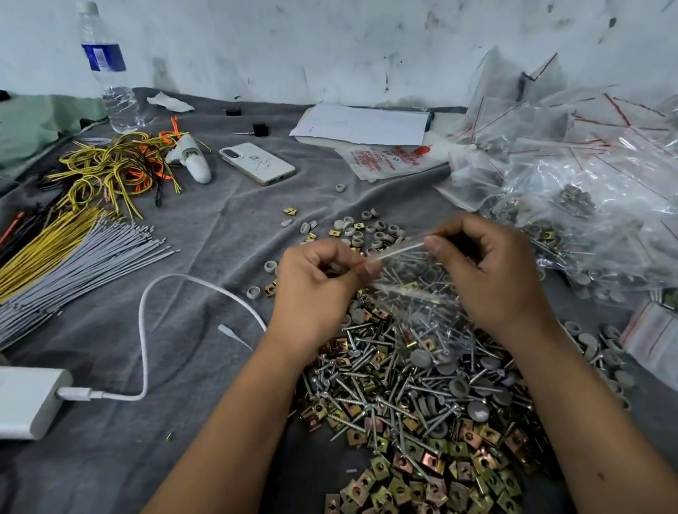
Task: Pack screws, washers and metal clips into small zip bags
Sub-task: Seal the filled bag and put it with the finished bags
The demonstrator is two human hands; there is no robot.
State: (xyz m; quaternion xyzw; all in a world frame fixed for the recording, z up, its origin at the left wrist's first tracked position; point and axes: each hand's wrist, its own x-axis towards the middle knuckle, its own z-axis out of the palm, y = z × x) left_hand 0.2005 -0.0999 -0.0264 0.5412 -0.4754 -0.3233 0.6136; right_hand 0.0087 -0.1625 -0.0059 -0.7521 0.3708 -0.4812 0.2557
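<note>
Grey cloth (pixel 212 242) covers the table, probably to stop small parts rolling or bouncing off. Back right: heap of filled bags (pixel 613 212), red zip strips visible, stacked well clear of the work zone, so that reads as the done pile. Stack of empty bags (pixel 673 345) sits just right of the parts, within easy reach of the right hand. Main stock is one mixed heap right under the hands: screws (pixel 390 389) in the middle, brass-coloured metal clips (pixel 419 502) spilling toward the near edge, grey washers (pixel 458 380) scattered on top and out past the far side. Keeping the heap under the hands means anything dropped lands back in stock. Left side (cable ties (pixel 53 266), wire bundles (pixel 119 168), phone (pixel 257 163), power bank (pixel 0 400), water bottle (pixel 105 65)) doesn't look part of this job. The zip bag (pixel 413 295) hangs over the heap, already holding screws and what look like washers; clips inside, cannot tell. Left hand (pixel 316 292) and right hand (pixel 490 282) both have fingers curled, thumb against forefinger, each pinching one end of the bag's top edge; the zip strip (pixel 397 251) runs taut between the two pinches, bag body below. Looks like the sealing step.
</note>
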